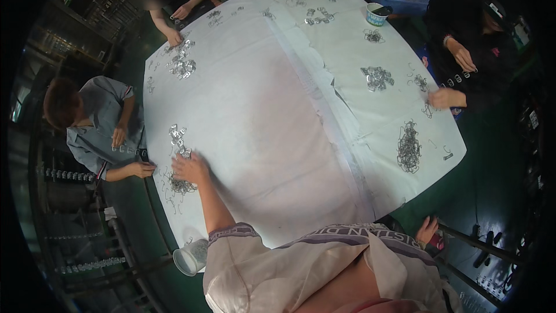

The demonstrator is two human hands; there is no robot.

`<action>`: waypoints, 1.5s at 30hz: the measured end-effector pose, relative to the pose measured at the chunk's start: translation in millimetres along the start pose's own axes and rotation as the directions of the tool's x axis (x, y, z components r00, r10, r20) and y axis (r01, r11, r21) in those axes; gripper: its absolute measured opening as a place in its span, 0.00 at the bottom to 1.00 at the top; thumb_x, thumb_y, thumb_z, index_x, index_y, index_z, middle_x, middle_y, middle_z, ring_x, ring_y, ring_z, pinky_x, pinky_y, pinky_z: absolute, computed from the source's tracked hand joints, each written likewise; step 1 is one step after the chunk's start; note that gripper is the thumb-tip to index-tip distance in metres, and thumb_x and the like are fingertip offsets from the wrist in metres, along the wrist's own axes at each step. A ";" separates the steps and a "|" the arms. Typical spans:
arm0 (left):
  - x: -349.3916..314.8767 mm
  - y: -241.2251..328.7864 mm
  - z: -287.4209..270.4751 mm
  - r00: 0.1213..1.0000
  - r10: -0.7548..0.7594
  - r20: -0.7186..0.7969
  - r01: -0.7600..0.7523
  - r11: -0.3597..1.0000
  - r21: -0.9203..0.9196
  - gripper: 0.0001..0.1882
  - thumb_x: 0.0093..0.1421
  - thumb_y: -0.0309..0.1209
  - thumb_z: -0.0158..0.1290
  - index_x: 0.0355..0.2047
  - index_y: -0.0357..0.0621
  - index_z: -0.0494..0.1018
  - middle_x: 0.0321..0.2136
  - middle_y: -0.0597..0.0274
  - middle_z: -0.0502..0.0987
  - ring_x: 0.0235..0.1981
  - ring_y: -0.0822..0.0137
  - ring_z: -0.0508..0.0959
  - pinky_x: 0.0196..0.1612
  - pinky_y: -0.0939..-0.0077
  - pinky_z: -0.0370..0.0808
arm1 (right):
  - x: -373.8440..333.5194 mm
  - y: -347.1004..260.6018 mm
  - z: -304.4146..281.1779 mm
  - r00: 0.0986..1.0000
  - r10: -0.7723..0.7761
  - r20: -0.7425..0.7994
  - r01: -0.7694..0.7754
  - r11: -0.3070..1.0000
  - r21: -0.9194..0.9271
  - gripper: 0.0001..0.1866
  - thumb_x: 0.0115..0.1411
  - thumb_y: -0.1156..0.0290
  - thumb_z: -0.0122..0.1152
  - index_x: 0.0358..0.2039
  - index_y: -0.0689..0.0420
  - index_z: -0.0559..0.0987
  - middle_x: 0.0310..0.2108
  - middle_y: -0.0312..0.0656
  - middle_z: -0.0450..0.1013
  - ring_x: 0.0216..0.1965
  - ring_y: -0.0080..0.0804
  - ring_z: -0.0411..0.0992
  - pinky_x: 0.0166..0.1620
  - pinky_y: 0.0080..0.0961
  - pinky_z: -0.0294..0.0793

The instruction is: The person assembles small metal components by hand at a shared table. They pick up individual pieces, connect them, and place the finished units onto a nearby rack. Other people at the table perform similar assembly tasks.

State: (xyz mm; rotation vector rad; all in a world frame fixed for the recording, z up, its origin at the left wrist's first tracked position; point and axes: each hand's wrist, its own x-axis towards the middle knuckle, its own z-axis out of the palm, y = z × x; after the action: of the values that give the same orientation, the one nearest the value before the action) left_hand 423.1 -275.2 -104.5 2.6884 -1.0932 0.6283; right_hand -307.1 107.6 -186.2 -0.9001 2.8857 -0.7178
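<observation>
My left hand (191, 168) reaches over the left side of the white-covered table (249, 110), palm down with its fingers spread. Its fingertips touch the edge of a heap of thin wire hooks (183, 184). Just beyond the hand lies a small pile of shiny metal buckle-like pieces (178, 139). My right hand (427, 230) is off the table at the lower right, beside a dark metal rail (478, 244). Its fingers point upward and are partly bent; whether anything is in them cannot be made out.
Co-workers sit round the table, handling small metal pieces. More piles of hooks (409, 148) and metal pieces (376, 78) lie on the right. A clear plastic cup (190, 258) stands at the near left edge, a paper tub (376, 18) and a blue basket (399, 1) at the far right.
</observation>
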 end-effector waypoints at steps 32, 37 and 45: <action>-339.9 287.2 -195.0 0.324 0.934 -0.149 -0.047 -0.142 -0.989 0.26 0.58 0.29 0.54 0.54 0.36 0.61 0.56 0.38 0.63 0.60 0.40 0.60 0.63 0.47 0.51 | 20.7 -161.6 -30.3 0.942 -0.334 0.041 0.313 0.913 0.262 0.38 0.54 0.64 0.58 0.62 0.63 0.57 0.65 0.60 0.48 0.65 0.59 0.50 0.64 0.47 0.51; -377.4 212.7 -228.1 -0.023 0.995 -0.093 0.167 -0.087 -0.982 0.19 0.56 0.29 0.56 0.47 0.38 0.69 0.47 0.43 0.72 0.49 0.47 0.72 0.54 0.61 0.66 | -49.6 67.2 4.3 0.104 0.494 0.863 -0.883 0.445 -0.148 0.39 0.62 0.38 0.45 0.61 0.58 0.66 0.58 0.47 0.66 0.59 0.42 0.62 0.61 0.31 0.57; -453.6 247.4 -246.4 -0.589 0.807 0.050 0.080 0.119 -0.990 0.17 0.57 0.32 0.55 0.45 0.39 0.71 0.43 0.46 0.75 0.44 0.50 0.75 0.49 0.66 0.69 | -31.1 127.2 23.6 0.219 0.359 0.907 -0.904 0.424 0.050 0.42 0.60 0.36 0.45 0.63 0.57 0.63 0.60 0.45 0.63 0.57 0.41 0.64 0.60 0.33 0.60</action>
State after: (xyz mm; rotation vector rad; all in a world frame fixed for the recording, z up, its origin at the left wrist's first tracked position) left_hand -119.0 -92.3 -84.6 0.6065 -2.4771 -1.9982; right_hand -344.7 207.0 -266.3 0.2392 1.6482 -0.7255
